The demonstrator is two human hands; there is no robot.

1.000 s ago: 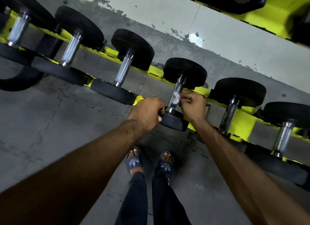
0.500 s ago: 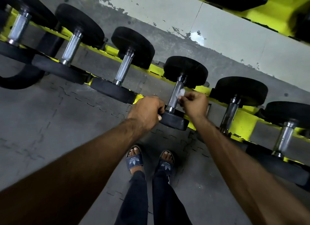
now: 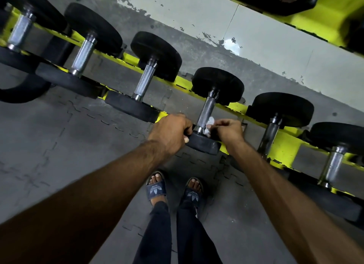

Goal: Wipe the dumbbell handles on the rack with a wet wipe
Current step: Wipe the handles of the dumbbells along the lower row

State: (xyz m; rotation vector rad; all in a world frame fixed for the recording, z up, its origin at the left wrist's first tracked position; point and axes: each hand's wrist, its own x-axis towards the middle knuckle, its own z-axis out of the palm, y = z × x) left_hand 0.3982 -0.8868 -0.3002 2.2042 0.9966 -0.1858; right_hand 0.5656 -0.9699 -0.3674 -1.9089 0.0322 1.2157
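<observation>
The right hand [image 3: 228,130] pinches a white wipe [image 3: 209,124] against the dumbbell handle [image 3: 205,111] while the left hand [image 3: 170,134] grips its near head [image 3: 202,142].

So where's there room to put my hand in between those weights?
There's an open gap between the handle being wiped and the dumbbell handle to its left. The grey floor mat in front of the rack is bare too. It's crowded at the wiped handle's near end, where the left hand and the right hand with the wipe sit.

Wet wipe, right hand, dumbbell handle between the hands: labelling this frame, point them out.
wet wipe [image 3: 210,122], head view, white crumpled middle.
right hand [image 3: 229,130], head view, knuckles.
dumbbell handle [image 3: 206,110], head view, knurled shaft.
</observation>
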